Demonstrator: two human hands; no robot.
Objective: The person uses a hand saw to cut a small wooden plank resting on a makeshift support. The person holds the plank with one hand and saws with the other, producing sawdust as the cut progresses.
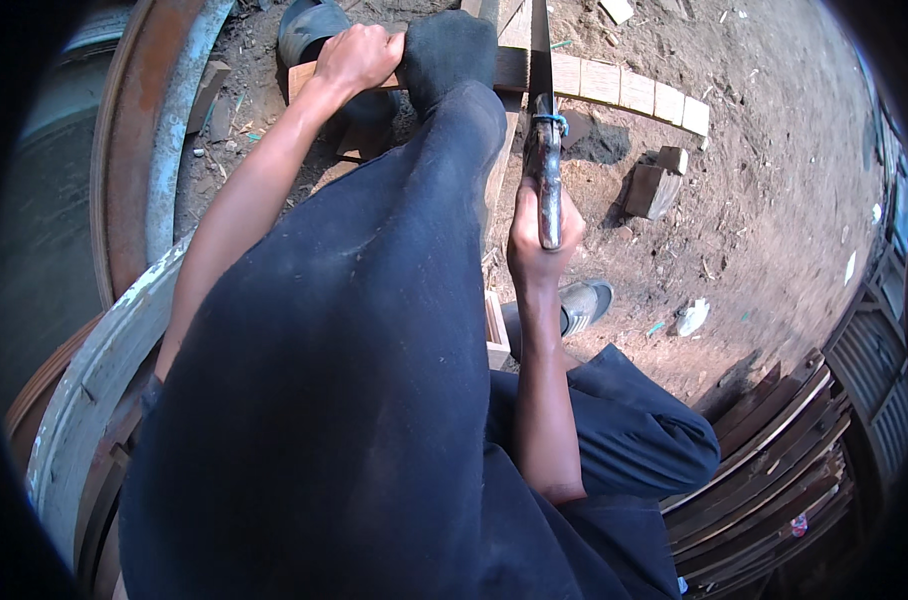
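My right hand (527, 232) is closed round the worn handle of a handsaw (549, 160), which has a blue tie at its top. The saw's blade points away from me and lies across a light wooden plank (629, 90), just right of my foot. Several lines cross the plank's right part. My left hand (357, 58) is closed on the plank's left part; its fingertips are hidden. Between my hands, my foot in a dark sock (449, 60) presses on the plank. Whether the blade has cut into the wood I cannot tell.
Small wood blocks (653, 190) lie on the dirt ground at right. A sandal (586, 305) is on my other foot. Stacked dark boards (774, 460) stand at lower right. Curved frames (94, 390) crowd the left side. Another dark shoe (312, 30) sits beyond my left hand.
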